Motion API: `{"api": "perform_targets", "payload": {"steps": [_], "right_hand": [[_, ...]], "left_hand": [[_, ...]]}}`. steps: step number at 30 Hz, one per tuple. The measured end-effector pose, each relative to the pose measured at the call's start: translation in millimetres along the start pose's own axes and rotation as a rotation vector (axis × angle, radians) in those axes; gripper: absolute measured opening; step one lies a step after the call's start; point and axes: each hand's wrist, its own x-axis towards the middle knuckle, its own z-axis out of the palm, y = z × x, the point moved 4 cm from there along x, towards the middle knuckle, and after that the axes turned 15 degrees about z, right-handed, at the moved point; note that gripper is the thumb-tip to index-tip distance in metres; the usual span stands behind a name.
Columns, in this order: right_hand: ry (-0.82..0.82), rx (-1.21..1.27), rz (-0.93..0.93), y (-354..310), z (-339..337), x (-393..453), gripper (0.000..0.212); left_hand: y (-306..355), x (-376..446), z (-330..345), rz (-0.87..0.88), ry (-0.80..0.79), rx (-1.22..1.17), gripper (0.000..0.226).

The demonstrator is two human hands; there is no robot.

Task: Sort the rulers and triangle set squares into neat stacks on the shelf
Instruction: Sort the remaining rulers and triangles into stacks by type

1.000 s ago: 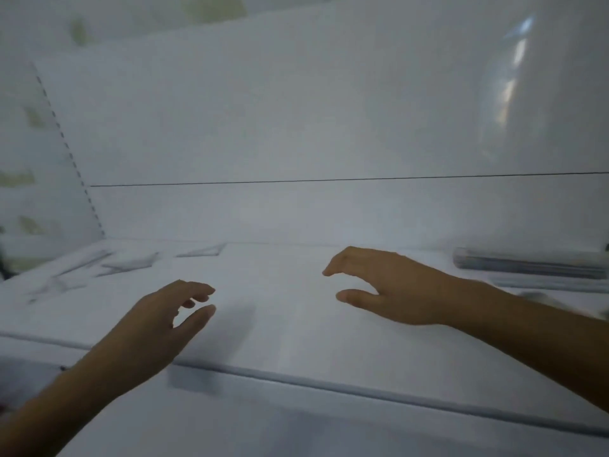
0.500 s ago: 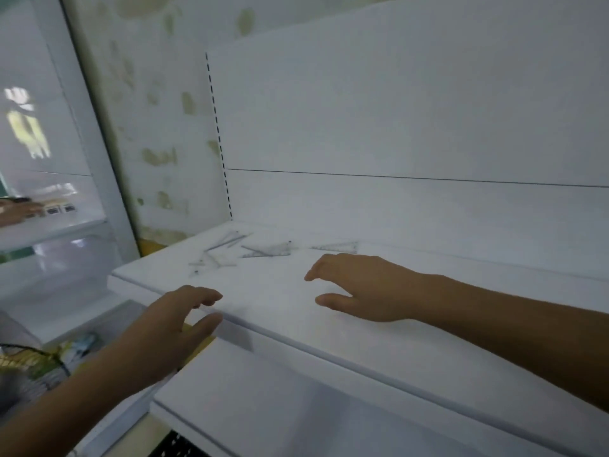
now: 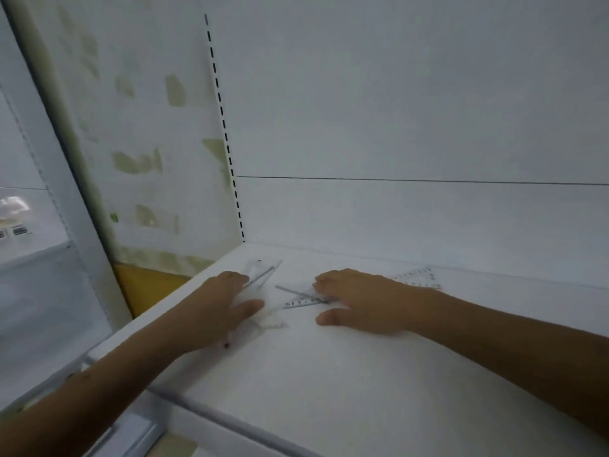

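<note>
Clear plastic rulers and set squares lie scattered at the left end of the white shelf (image 3: 362, 374). My left hand (image 3: 219, 311) lies flat with straight fingers on a clear ruler (image 3: 262, 272) near the shelf's left edge; more clear plastic (image 3: 270, 324) shows beside its thumb. My right hand (image 3: 365, 301) rests palm down with its fingertips on a clear ruler with printed numbers (image 3: 301, 300). A clear triangle set square (image 3: 418, 278) lies just behind my right wrist. How many pieces lie under my hands is hidden.
The shelf's white back panel (image 3: 412, 209) rises just behind the pieces. A slotted upright (image 3: 227, 153) marks the left corner, with a stained wall (image 3: 141, 159) beyond it. The shelf's front edge (image 3: 204, 407) runs diagonally below my left forearm.
The view has swung left and closer to the shelf's left end. Both hands have moved forward from hovering over the shelf and now rest on the clear rulers.
</note>
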Motion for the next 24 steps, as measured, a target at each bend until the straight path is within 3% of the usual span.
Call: {"api": "perform_targets", "payload": {"steps": [5, 9, 12, 16, 24], "right_hand": [[0.016, 0.024, 0.096, 1.1, 2.0, 1.2, 0.054], [0.069, 0.103, 0.24, 8.6, -8.2, 17.6, 0.037], [0.126, 0.1, 0.338, 9.5, -7.1, 20.0, 0.032], [0.208, -0.084, 0.339, -5.7, -0.6, 11.2, 0.027], [0.302, -0.416, 0.24, -17.2, -6.1, -2.5, 0.025]], "left_hand": [[-20.2, 52.2, 5.9, 0.041, -0.24, 0.077, 0.048], [-28.1, 94.9, 6.7, 0.193, -0.375, 0.205, 0.033], [-37.2, 113.8, 11.9, 0.262, -0.256, 0.268, 0.018], [-39.1, 110.6, 19.8, 0.366, -0.111, 0.34, 0.025], [-44.8, 92.8, 17.0, 0.412, 0.014, 0.059, 0.045]]}}
